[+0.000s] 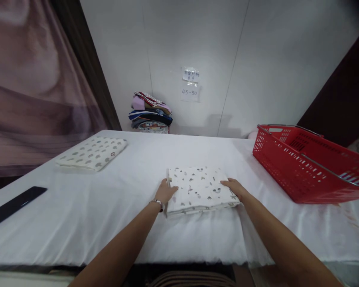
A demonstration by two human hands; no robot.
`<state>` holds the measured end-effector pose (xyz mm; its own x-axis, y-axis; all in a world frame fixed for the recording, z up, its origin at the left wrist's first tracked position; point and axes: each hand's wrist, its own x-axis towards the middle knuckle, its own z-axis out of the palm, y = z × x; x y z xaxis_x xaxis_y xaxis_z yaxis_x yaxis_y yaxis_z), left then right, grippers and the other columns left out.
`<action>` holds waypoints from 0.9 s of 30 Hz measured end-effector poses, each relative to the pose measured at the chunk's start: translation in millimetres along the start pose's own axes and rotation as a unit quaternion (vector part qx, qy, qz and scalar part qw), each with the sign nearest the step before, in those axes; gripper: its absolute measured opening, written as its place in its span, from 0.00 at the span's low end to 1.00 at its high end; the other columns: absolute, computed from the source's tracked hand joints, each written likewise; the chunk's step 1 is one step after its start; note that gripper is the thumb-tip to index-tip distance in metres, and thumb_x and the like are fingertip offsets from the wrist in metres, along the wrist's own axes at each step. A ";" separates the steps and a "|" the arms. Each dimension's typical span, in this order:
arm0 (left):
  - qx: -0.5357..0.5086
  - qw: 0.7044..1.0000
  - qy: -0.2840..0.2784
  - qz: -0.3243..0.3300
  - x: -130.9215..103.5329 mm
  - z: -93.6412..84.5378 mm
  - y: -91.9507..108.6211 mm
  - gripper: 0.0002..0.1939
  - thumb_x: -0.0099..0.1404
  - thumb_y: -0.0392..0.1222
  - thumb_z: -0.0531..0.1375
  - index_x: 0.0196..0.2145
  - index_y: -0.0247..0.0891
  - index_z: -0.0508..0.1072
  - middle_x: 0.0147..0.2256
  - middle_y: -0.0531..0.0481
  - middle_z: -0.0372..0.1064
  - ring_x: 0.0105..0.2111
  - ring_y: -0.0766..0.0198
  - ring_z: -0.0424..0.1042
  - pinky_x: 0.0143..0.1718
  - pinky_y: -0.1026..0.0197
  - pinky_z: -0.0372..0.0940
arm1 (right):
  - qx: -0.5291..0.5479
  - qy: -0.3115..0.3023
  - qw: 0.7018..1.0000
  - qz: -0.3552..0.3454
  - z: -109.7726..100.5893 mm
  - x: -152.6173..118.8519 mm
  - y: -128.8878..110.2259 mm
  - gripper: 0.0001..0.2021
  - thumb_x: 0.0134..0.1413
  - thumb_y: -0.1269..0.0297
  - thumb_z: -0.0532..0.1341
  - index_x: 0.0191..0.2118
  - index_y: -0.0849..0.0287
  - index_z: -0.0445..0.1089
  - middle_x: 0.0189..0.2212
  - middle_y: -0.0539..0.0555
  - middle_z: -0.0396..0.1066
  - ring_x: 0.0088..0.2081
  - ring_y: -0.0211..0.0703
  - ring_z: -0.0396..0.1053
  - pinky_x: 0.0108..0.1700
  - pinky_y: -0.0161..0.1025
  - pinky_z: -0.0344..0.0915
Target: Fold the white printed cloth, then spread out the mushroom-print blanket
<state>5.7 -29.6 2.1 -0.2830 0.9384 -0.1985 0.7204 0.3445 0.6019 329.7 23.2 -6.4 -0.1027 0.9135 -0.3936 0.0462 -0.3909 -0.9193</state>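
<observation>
At six o'clock in my view, my left hand (pixel 166 192) and right hand (pixel 235 188), partly curled, grasp opposite sides of the folded cloth (pixel 202 187) on the tabletop (pixel 119 223); from it, second cloth (pixel 92 153) at ten, red basket (pixel 305 169) at two.

Reads as a textile workroom or stockroom, can't tell which. Cues: bench (pixel 107 223) under white sheeting, folded printed cloths (pixel 200 187) on it, red shop-type basket (pixel 283 171), fabric stack (pixel 151 115) against plain panel wall (pixel 191 36), handwritten paper labels (pixel 190 92) stuck up, one reading 45-50.
</observation>
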 end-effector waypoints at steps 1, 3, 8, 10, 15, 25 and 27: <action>-0.043 0.999 -0.007 -0.022 2.0 -0.5 0.8 0.36 0.55 0.48 0.59 0.57 0.31 0.52 0.49 0.37 0.66 0.45 0.58 0.69 0.41 0.62 0.64 | 0.002 0.004 1.000 -0.013 0.4 -0.1 -0.3 0.12 0.41 0.63 0.64 0.34 0.61 0.67 0.28 0.57 0.73 0.26 0.44 0.71 0.29 0.39 0.68; -0.107 0.993 -0.009 -0.042 8.5 -3.5 4.8 0.38 0.54 0.46 0.61 0.58 0.32 0.50 0.50 0.39 0.66 0.46 0.58 0.69 0.42 0.62 0.64 | 0.005 0.018 0.999 -0.037 1.7 -0.2 -3.4 0.12 0.41 0.63 0.64 0.34 0.61 0.66 0.27 0.55 0.73 0.26 0.42 0.70 0.28 0.37 0.67; -0.150 0.988 0.031 0.011 44.5 -19.1 25.0 0.42 0.53 0.44 0.62 0.60 0.35 0.47 0.50 0.41 0.66 0.45 0.59 0.68 0.43 0.63 0.63 | 0.026 0.077 0.991 -0.110 8.9 6.0 -17.6 0.12 0.44 0.63 0.64 0.36 0.60 0.65 0.28 0.52 0.73 0.27 0.41 0.71 0.29 0.35 0.68; -0.146 0.988 0.037 0.023 60.6 -23.2 32.2 0.44 0.53 0.45 0.63 0.61 0.36 0.45 0.50 0.40 0.64 0.46 0.59 0.68 0.44 0.62 0.62 | 0.027 0.102 0.991 -0.085 12.7 10.9 -19.7 0.12 0.45 0.64 0.63 0.37 0.60 0.65 0.29 0.53 0.73 0.28 0.41 0.71 0.29 0.35 0.68; -0.107 0.993 -0.017 -0.045 77.1 -23.8 33.7 0.43 0.51 0.53 0.63 0.59 0.31 0.52 0.55 0.35 0.58 0.52 0.50 0.62 0.46 0.58 0.61 | 0.001 0.106 0.994 0.008 12.2 16.7 -13.1 0.13 0.46 0.63 0.63 0.38 0.64 0.66 0.29 0.57 0.73 0.27 0.41 0.70 0.25 0.34 0.67; -0.051 0.994 -0.098 0.016 50.7 -25.5 8.9 0.43 0.46 0.49 0.66 0.57 0.36 0.55 0.51 0.40 0.65 0.45 0.54 0.68 0.41 0.62 0.62 | -0.097 0.073 0.992 0.039 1.1 -20.0 -3.7 0.37 0.44 0.59 0.65 0.60 0.56 0.51 0.31 0.53 0.72 0.23 0.39 0.66 0.20 0.35 0.65; -0.038 0.995 -0.087 0.023 46.8 -24.4 8.8 0.43 0.47 0.47 0.66 0.58 0.37 0.54 0.51 0.40 0.64 0.47 0.54 0.68 0.42 0.62 0.62 | -0.097 0.080 0.992 0.018 4.9 -22.9 -1.7 0.37 0.43 0.63 0.65 0.60 0.57 0.51 0.29 0.52 0.71 0.23 0.39 0.66 0.21 0.35 0.64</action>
<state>-16.6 16.7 16.9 -0.1318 0.9462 -0.2956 0.6788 0.3035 0.6687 327.0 2.4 4.1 0.0602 0.9113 -0.4074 0.2387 -0.4094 -0.8806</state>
